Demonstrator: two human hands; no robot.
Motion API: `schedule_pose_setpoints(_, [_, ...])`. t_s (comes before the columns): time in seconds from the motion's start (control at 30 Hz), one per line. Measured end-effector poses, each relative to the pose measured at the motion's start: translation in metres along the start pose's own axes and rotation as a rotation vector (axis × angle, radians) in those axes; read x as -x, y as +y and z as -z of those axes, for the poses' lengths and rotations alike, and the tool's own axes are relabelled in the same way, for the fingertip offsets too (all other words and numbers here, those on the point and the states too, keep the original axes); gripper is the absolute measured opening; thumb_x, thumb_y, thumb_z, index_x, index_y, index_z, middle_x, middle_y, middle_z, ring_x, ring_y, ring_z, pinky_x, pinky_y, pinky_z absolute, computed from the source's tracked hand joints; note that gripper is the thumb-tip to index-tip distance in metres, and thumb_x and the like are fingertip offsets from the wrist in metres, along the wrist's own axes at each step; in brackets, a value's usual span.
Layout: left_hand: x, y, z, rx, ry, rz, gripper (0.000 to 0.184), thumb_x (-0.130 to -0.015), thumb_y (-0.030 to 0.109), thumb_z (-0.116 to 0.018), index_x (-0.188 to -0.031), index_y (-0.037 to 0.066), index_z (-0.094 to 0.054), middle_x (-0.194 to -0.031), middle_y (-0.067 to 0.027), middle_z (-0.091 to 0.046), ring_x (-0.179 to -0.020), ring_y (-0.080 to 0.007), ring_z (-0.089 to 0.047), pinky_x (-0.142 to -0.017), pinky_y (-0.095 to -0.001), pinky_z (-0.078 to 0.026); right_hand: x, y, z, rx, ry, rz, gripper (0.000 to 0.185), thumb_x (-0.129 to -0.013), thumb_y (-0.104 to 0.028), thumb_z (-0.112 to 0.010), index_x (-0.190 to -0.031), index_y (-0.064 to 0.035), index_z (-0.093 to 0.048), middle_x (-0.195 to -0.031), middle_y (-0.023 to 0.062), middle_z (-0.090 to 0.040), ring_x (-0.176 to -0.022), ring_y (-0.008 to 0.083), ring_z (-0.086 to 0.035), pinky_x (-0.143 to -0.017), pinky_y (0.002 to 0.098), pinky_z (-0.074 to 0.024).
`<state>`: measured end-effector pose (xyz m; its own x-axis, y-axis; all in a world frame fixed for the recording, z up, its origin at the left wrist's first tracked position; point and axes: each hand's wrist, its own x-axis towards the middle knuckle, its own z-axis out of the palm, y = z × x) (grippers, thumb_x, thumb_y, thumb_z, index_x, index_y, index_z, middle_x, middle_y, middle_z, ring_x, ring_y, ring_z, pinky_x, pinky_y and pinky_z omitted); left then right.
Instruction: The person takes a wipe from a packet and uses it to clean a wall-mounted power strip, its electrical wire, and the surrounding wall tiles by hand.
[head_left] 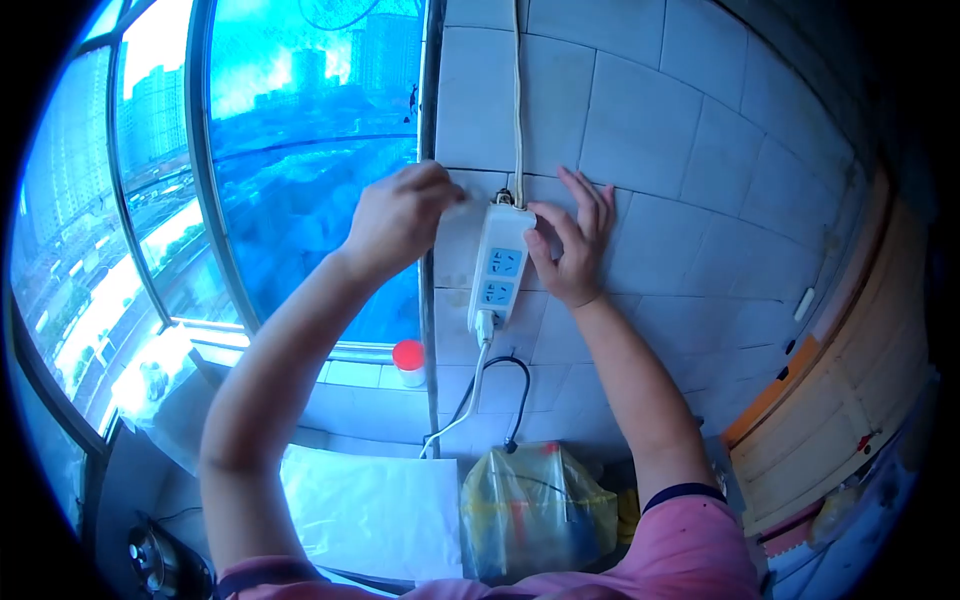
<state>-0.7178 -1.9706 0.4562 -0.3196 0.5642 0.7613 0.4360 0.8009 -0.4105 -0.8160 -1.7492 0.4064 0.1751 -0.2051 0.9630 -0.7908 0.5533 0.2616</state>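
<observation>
A white power strip hangs upright on the tiled wall, its cord running up from the top. In its lowest visible socket sits a white plug with a white cable hanging down. My left hand is closed in a pinch, left of the strip's top and apart from it. A small pale blur shows at its fingertips, too smeared to name. My right hand has its fingers spread against the wall, with thumb and index finger touching the strip's right edge. A small dark piece sits at the strip's top.
Left of the strip is a window, with a red-lidded container near its lower corner. Below are a white-covered surface, a yellowish plastic bag over something, and a black cable. A metal pot stands lower left.
</observation>
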Motion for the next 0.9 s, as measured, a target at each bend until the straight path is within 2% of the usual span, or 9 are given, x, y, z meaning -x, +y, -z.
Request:
schedule_pose_setpoints(0.07, [-0.001,0.008,-0.001,0.167,0.286,0.322,0.019,-0.076,-0.001,-0.066,-0.093,0.004,-0.069,-0.093,-0.0088,-0.063,-0.084,-0.0288,-0.063,-0.072,-0.0378,-0.053,0.000,0.000,-0.001,0.005,0.007,0.015,0.025,-0.082,-0.033,-0.064,-0.101,-0.0165,-0.064,-0.134,0.0117,-0.050,-0.125,0.0326,-0.045,-0.110,0.0570,-0.0183])
schedule_pose_setpoints(0.1, [-0.010,0.016,-0.004,0.275,0.282,0.336,0.019,-0.078,0.000,-0.068,-0.096,0.004,-0.070,-0.097,-0.0096,-0.065,-0.083,-0.0302,-0.064,-0.071,-0.0373,-0.054,0.001,0.001,-0.002,0.008,0.007,0.020,0.025,-0.082,-0.033,-0.064,-0.101,-0.0165,-0.064,-0.134,0.0117,-0.050,-0.125,0.0326,-0.045,-0.110,0.0570,-0.0183])
schedule_pose_setpoints(0.2, [-0.041,0.045,-0.010,0.388,0.212,0.078,0.022,-0.076,0.000,-0.066,-0.097,0.006,-0.071,-0.093,-0.0093,-0.064,-0.089,-0.0296,-0.061,-0.077,-0.0372,-0.052,0.003,0.005,-0.001,-0.022,0.017,0.023,0.030,-0.083,-0.034,-0.061,-0.106,-0.0139,-0.061,-0.133,0.0120,-0.051,-0.125,0.0322,-0.046,-0.110,0.0569,-0.0180])
schedule_pose_setpoints(0.3, [-0.041,0.040,-0.021,0.267,0.076,0.031,0.021,-0.075,-0.001,-0.065,-0.094,0.006,-0.071,-0.091,-0.0095,-0.063,-0.090,-0.0289,-0.059,-0.080,-0.0374,-0.050,0.005,0.006,0.005,-0.030,-0.032,0.007,0.034,-0.085,-0.034,-0.059,-0.109,-0.0106,-0.059,-0.133,0.0128,-0.051,-0.125,0.0321,-0.046,-0.110,0.0568,-0.0176])
schedule_pose_setpoints(0.43, [-0.020,0.021,-0.009,0.211,0.064,0.105,0.020,-0.074,-0.001,-0.065,-0.092,0.004,-0.070,-0.088,-0.0095,-0.063,-0.091,-0.0278,-0.059,-0.080,-0.0365,-0.050,0.003,0.005,0.009,-0.032,-0.057,0.057,0.032,-0.084,-0.030,-0.057,-0.109,-0.0099,-0.058,-0.132,0.0132,-0.051,-0.125,0.0320,-0.046,-0.110,0.0571,-0.0168])
schedule_pose_setpoints(0.57, [0.047,0.006,-0.029,0.195,-0.024,0.102,0.017,-0.076,-0.001,-0.065,-0.093,0.003,-0.070,-0.090,-0.0098,-0.065,-0.087,-0.0273,-0.062,-0.077,-0.0345,-0.052,0.004,0.002,0.005,-0.049,-0.066,0.070,0.032,-0.084,-0.029,-0.055,-0.111,-0.0108,-0.058,-0.132,0.0132,-0.051,-0.126,0.0314,-0.045,-0.111,0.0578,-0.0132])
schedule_pose_setpoints(0.63, [0.061,0.017,-0.028,0.359,0.259,0.587,0.016,-0.079,0.000,-0.066,-0.095,0.002,-0.069,-0.093,-0.0118,-0.066,-0.082,-0.0269,-0.065,-0.072,-0.0323,-0.053,0.005,0.001,0.002,-0.058,-0.072,0.069,0.033,-0.085,-0.030,-0.054,-0.111,-0.0109,-0.058,-0.132,0.0132,-0.051,-0.126,0.0313,-0.045,-0.112,0.0579,-0.0119])
schedule_pose_setpoints(0.73, [0.029,0.026,-0.022,0.605,0.490,0.694,0.016,-0.081,0.000,-0.065,-0.097,0.001,-0.069,-0.092,-0.0132,-0.066,-0.076,-0.0268,-0.067,-0.069,-0.0311,-0.053,0.005,0.004,0.000,-0.051,-0.082,0.091,0.034,-0.087,-0.032,-0.051,-0.113,-0.0114,-0.058,-0.133,0.0131,-0.051,-0.126,0.0314,-0.045,-0.112,0.0581,-0.0101])
schedule_pose_setpoints(0.9, [0.013,0.050,-0.059,0.658,0.543,0.618,0.017,-0.079,-0.003,-0.064,-0.095,0.001,-0.069,-0.093,-0.0125,-0.065,-0.076,-0.0309,-0.066,-0.068,-0.0342,-0.052,0.007,0.002,0.000,-0.018,-0.090,0.110,0.034,-0.088,-0.031,-0.049,-0.114,-0.0111,-0.057,-0.134,0.0139,-0.050,-0.126,0.0319,-0.044,-0.113,0.0577,-0.0079])
